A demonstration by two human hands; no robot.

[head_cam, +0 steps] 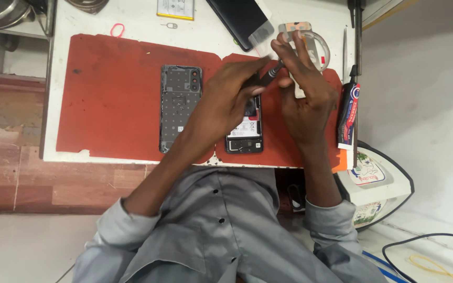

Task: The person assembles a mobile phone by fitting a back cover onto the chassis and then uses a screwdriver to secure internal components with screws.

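opened phone [244, 135], back removed and its battery and boards showing, lies flat on a red work mat [106, 99] near the front edge of a white table [64, 26], directly before a seated person in a grey shirt. the left hand [232, 97] reaches across it, fingers closed around a small dark screwdriver [268, 76] whose shaft slants up to the right. the right hand [302, 91] meets the tool's end with thumb and forefinger pinched together, the other fingers raised and loose; what they pinch, if anything, is too small to tell. it looks like screw work on the phone's upper part, with the tip being tended; placing the tip would call for a steady, precise aim, since the left hand hides that part of the phone.

just left of the phone lies the detached back cover [180, 107], inner side up. a roll of clear tape [315, 50] sits behind the right hand, a glue tube [348, 115] along the mat's right edge, a dark screen panel [239, 18] at the table's far edge, and a pink ring [117, 30] and sim pin [170, 25] nearby.
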